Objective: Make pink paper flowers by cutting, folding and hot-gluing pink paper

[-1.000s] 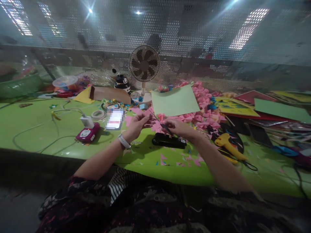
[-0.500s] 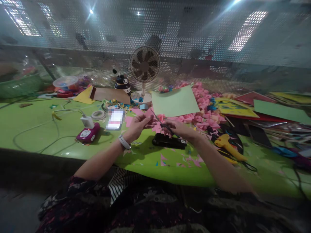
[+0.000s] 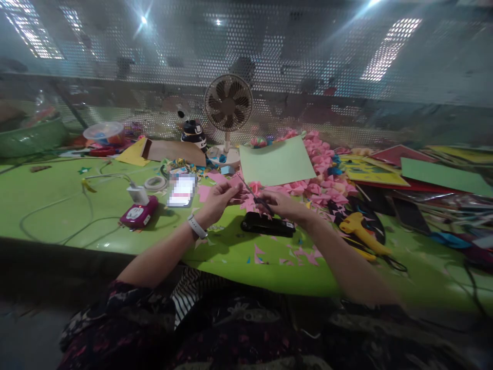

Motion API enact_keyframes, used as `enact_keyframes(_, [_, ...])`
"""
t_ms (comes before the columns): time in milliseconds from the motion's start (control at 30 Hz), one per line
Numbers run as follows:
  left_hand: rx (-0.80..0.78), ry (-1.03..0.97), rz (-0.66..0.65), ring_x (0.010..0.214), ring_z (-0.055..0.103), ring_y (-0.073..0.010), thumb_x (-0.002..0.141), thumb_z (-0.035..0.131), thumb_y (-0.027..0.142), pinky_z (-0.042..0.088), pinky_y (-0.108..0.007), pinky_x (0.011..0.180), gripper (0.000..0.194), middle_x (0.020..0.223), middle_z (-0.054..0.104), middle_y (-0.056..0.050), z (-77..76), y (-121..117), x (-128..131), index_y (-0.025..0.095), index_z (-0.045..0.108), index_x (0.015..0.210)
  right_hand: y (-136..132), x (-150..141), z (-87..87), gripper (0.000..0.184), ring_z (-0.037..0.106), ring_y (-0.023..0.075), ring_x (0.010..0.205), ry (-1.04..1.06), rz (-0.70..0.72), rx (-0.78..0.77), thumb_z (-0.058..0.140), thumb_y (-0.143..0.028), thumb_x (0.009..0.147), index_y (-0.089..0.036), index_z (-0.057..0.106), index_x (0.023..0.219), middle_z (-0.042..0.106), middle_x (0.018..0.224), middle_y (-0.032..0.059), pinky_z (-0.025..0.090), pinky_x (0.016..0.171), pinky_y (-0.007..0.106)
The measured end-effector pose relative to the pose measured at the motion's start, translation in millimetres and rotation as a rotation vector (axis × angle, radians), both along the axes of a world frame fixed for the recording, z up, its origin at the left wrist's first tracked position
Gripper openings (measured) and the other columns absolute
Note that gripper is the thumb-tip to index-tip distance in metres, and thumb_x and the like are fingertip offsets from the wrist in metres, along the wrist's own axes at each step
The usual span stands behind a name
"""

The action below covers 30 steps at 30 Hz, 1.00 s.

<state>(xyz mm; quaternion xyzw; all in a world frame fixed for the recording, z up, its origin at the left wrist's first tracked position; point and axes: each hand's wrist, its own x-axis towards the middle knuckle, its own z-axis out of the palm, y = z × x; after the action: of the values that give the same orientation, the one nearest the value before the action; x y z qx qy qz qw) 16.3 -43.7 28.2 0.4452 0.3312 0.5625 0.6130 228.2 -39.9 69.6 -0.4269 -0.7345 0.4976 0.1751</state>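
My left hand (image 3: 222,199) pinches a small piece of pink paper (image 3: 238,184) above the green table. Just to its right, my right hand (image 3: 278,202) is closed around the dark handles of a pair of scissors (image 3: 254,198). The blades point up and left toward the fingers of my left hand. Below both hands lies a black stapler (image 3: 267,224), with pink paper scraps (image 3: 308,254) scattered in front of it. Behind, a light green sheet (image 3: 278,162) rests on a heap of folded pink paper flowers (image 3: 327,180).
A fan (image 3: 228,103) stands at the back. To the left are a lit phone (image 3: 182,190), a tape roll (image 3: 154,183) and a purple power adapter (image 3: 139,211) with a cable. On the right lie a yellow glue gun (image 3: 364,232), a dark phone (image 3: 410,215) and colored sheets (image 3: 447,176).
Both hands stay almost in place. The scissors and the pink paper have shifted only very slightly, and the view has moved a little.
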Motion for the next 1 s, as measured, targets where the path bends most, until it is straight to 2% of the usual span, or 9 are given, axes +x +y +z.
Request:
enact_keyframes(467, [0.013,-0.026,-0.003,0.069,0.072,-0.0125,0.067,0.085,0.047,0.055,-0.022,0.066,0.042,0.084,0.077,-0.006,-1.4,0,-1,0.013,0.067,0.084,4,2,-7.8,0.061,0.047,0.0125,0.065,-0.047,-0.028,0.096,0.064,-0.075,0.072,-0.017,0.058,0.088,0.059,0.081,0.0023,0.037,0.06,0.028])
enact_keyframes(667, [0.016,-0.026,0.003,0.071,0.073,-0.0133,0.069,0.084,0.047,0.056,-0.023,0.068,0.041,0.084,0.077,-0.007,-3.1,2,-2,0.013,0.067,0.086,-1,-2,-2.3,0.062,0.047,0.0119,0.064,-0.042,-0.067,0.123,0.066,-0.077,0.068,-0.017,0.056,0.083,0.056,0.075,0.0003,0.035,0.059,0.028])
enact_keyframes(1000, [-0.003,-0.002,0.066,0.068,0.073,-0.0146,0.063,0.085,0.051,0.056,-0.025,0.068,0.047,0.08,0.076,-0.006,-1.9,5,-3,0.013,0.063,0.081,-4,-5,2.4,0.061,0.049,0.0114,0.061,-0.04,-0.101,0.11,0.069,-0.076,0.064,-0.018,0.055,0.077,0.056,0.07,-0.0013,0.033,0.056,0.027])
